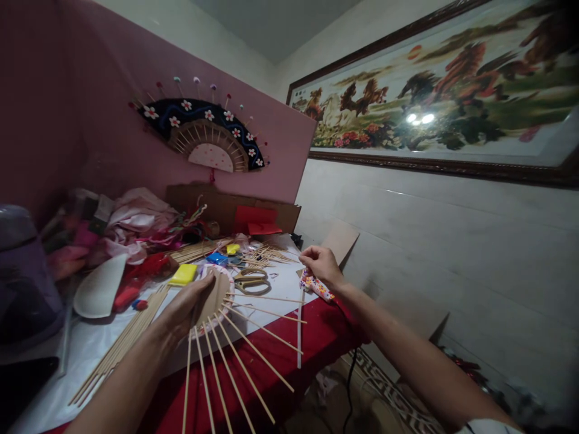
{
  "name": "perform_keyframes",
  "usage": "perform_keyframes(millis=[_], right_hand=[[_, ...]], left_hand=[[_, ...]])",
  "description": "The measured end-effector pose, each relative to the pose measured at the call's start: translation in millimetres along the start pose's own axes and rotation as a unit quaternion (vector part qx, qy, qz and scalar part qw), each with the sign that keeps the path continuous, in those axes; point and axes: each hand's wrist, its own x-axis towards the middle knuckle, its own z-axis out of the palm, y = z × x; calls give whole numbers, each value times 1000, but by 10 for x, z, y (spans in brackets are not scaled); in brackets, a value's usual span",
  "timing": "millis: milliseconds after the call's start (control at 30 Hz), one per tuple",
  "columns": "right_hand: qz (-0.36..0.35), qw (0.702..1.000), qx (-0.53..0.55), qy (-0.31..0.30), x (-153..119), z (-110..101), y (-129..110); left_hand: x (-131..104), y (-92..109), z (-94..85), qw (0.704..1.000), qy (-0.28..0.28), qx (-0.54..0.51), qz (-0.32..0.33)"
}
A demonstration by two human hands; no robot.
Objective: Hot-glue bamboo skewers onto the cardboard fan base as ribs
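A half-round cardboard piece with a pale patterned rim is held in my left hand, the thumb lying over its face. Several thin wooden sticks fan out from its curved edge, over the table's front. My right hand is raised at the table's right end, thumb and fingers pinched together. Whatever may be between those fingertips is too small to make out. Just under that hand lies a flower-patterned glue gun, with a long whitish glue stick by it. Gold-handled scissors rest between my hands.
Loose wooden sticks lie at left, near a white dish and a yellow packet. Shorter sticks and a blue packet are behind. A decorated fan is mounted on the pink board. A black cable hangs at right.
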Motion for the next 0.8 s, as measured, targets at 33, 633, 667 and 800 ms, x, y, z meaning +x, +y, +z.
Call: perform_keyframes(millis=[33,633,667,800], right_hand=[[4,999,-38,-6,30,-42,70],[43,930,-336,-144,-38,-52,952],[41,931,-334,-140,-38,-43,957],[36,936,-326,-129,-47,4,978]], left_hand=[[2,2,0,1000,0,2,2],[-64,18,43,999,31,-22,20],[-50,11,30,999,28,-23,22],[-5,-14,-10,999,5,-21,31]])
